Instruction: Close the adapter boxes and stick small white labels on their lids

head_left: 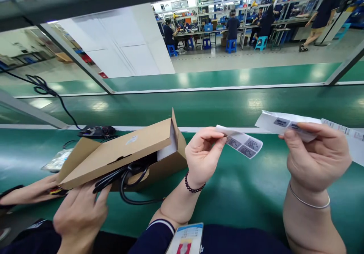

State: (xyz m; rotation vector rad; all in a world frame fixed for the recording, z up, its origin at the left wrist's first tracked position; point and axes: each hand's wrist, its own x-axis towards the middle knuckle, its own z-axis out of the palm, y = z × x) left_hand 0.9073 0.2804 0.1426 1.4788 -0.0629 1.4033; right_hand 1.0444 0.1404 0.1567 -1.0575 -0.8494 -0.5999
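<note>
Between thumb and fingers, my left hand pinches the end of a small white label sheet printed with several dark grey labels. My right hand grips a longer white label strip, also with dark grey printed labels, at about the same height. The two pieces are apart, both above the green bench. Behind my right hand lies another white printed sheet. Left of my left hand stands an open brown cardboard box, its lid raised and black cables hanging out of its front.
A co-worker's hands hold the box at the left. Beyond it, a black device with a cord and a clear plastic bag lie on the green bench. Metal frame posts rise along the bench. People sit at far workstations.
</note>
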